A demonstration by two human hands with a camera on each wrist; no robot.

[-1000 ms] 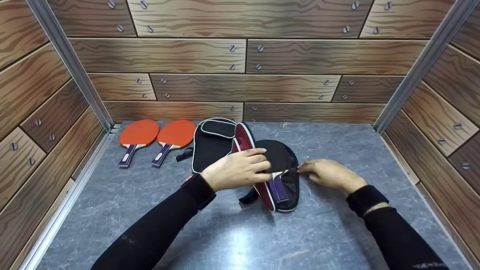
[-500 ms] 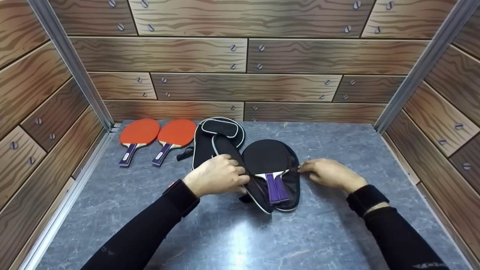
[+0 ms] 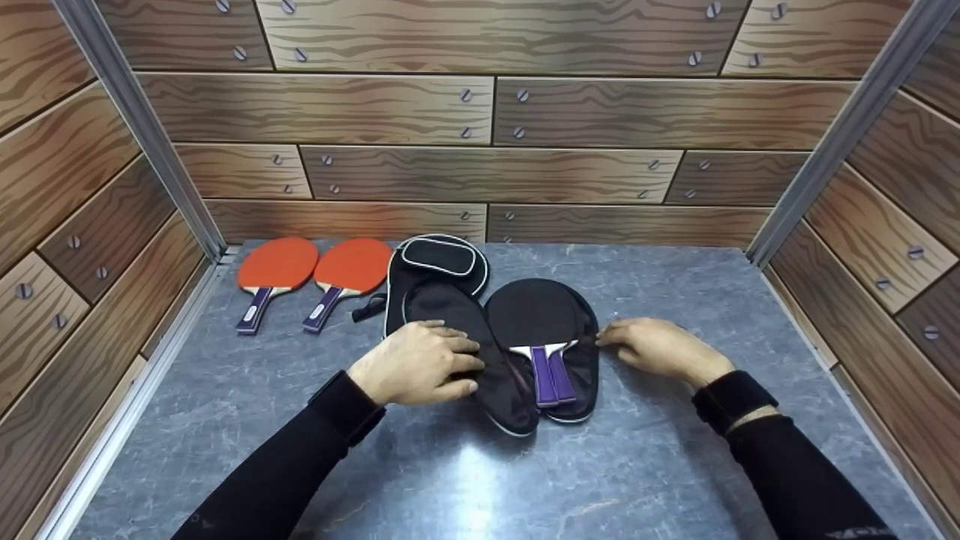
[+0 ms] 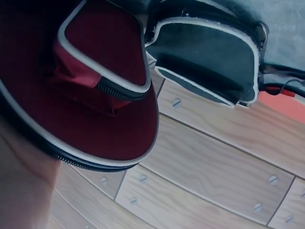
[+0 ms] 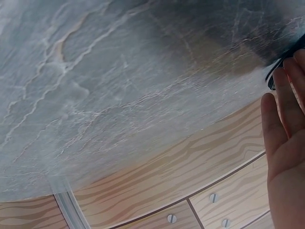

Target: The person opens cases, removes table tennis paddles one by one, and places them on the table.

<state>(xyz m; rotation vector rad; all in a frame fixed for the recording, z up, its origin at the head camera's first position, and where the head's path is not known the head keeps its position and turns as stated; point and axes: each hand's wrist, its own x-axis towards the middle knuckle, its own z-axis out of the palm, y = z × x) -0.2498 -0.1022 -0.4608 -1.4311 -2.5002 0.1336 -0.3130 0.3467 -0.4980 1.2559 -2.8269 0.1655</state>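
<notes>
My left hand (image 3: 420, 364) rests on the black lining of a table tennis bat case's lid (image 3: 514, 401), which lies folded over to the left. In the left wrist view, a dark red case face (image 4: 128, 131) with white piping and a zipper fills the left side. Two table tennis bats with purple handles (image 3: 546, 375) and black rubber (image 3: 532, 311) lie overlapping in the unzipped case's right half (image 3: 589, 390). My right hand (image 3: 664, 349) touches that half's right edge with its fingertips; its fingers look straight in the right wrist view.
A black bat case (image 3: 439, 255) with a white-edged pocket lies behind, partly under the folded lid. Farther left, two orange-red table tennis bats (image 3: 277, 262) (image 3: 352, 266) lie side by side. Wood-patterned walls (image 3: 480, 112) and metal posts (image 3: 825, 142) enclose the grey tabletop (image 3: 675, 480).
My left hand has swung the case lid over to the left and down, uncovering both bats inside. The lid's red outside no longer shows in the head view. My right hand has stayed put.
</notes>
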